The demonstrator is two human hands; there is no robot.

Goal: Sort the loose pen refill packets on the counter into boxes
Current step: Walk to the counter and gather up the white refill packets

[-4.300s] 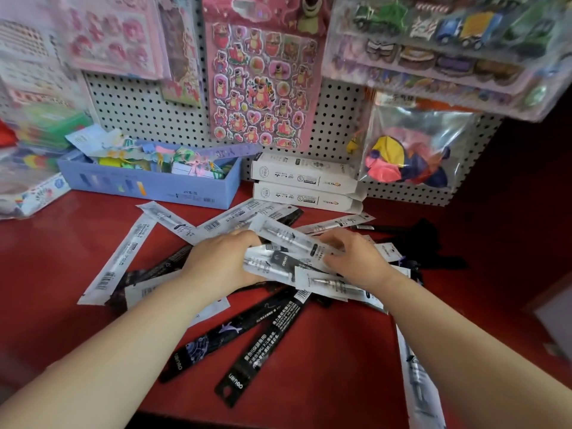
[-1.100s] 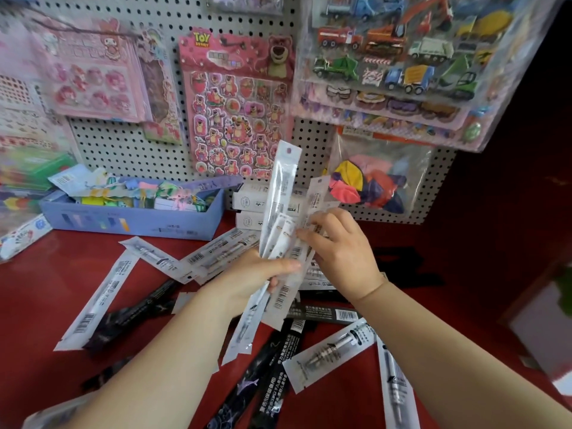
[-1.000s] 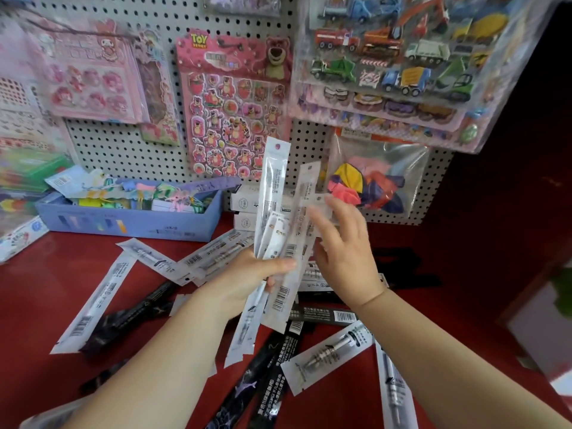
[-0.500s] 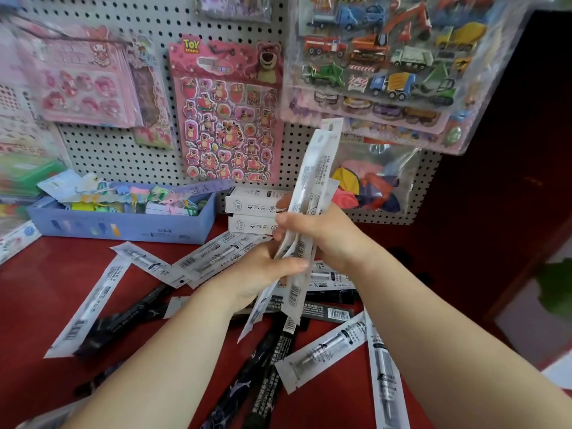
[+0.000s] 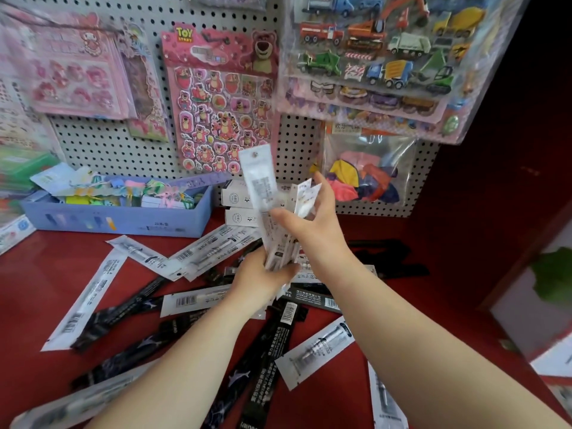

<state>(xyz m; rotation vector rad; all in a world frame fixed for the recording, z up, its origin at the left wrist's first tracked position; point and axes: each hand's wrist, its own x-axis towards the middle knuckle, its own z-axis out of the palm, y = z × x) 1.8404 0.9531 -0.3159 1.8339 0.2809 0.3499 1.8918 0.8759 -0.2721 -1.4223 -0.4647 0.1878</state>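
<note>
My left hand (image 5: 261,278) grips the lower end of a bunch of white pen refill packets (image 5: 259,181) that stands upright above the counter. My right hand (image 5: 312,218) rests against the right side of the bunch, fingers spread around a few shorter packets. Several loose white packets (image 5: 86,301) and black packets (image 5: 266,360) lie scattered on the red counter (image 5: 40,274) under my arms. Two stacked white boxes (image 5: 238,205) sit at the back by the pegboard, partly hidden behind the bunch.
A blue tray (image 5: 117,219) full of small colourful items stands at the back left. Sticker sheets (image 5: 219,100) and a bag of balloons (image 5: 365,181) hang on the pegboard. A dark red wall (image 5: 483,181) closes the right side.
The hands lifted white packets off the counter and gathered them into an upright bunch. In the last half second the right hand loosened from a closed grip to spread fingers beside the bunch.
</note>
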